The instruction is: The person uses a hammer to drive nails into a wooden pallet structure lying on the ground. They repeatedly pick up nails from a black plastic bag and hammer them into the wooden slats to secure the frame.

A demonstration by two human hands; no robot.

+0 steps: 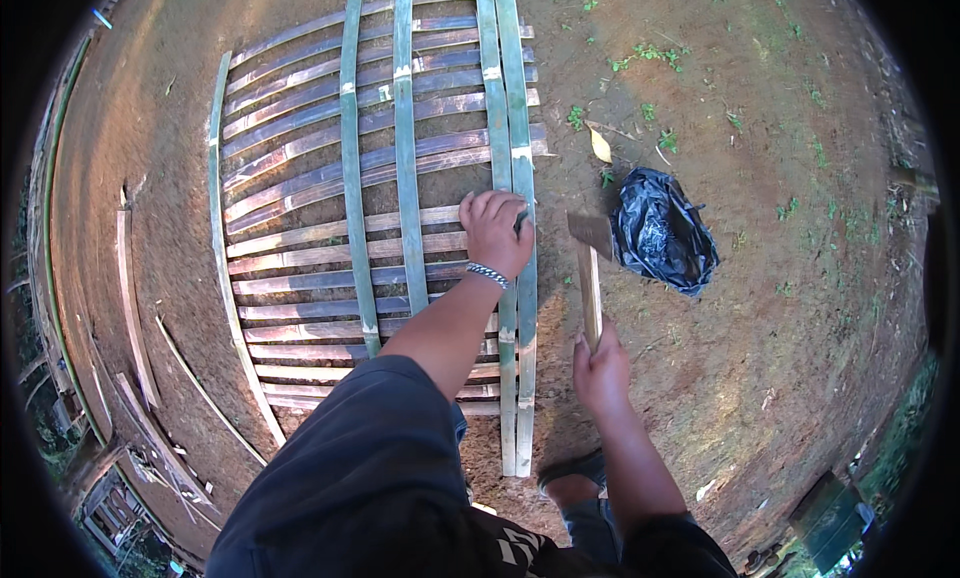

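Observation:
A lattice of split bamboo slats lies on the ground, with long green strips (407,168) across several brown crosswise slats (290,281). My left hand (493,236), a braided bracelet at its wrist, rests on the right-hand green strips with fingers curled and closed. What its fingertips hold, if anything, is hidden; a small dark spot shows between thumb and forefinger. Beside the lattice, my right hand (602,368) grips the wooden handle of a hatchet (590,288). Its flat metal head is raised just right of my left hand, apart from the bamboo.
A crumpled black plastic bag (660,233) lies on the bare earth to the right, near a yellow leaf (600,146). Loose bamboo strips (130,303) are scattered at the left. My sandalled foot (573,478) stands by the lattice's near right end.

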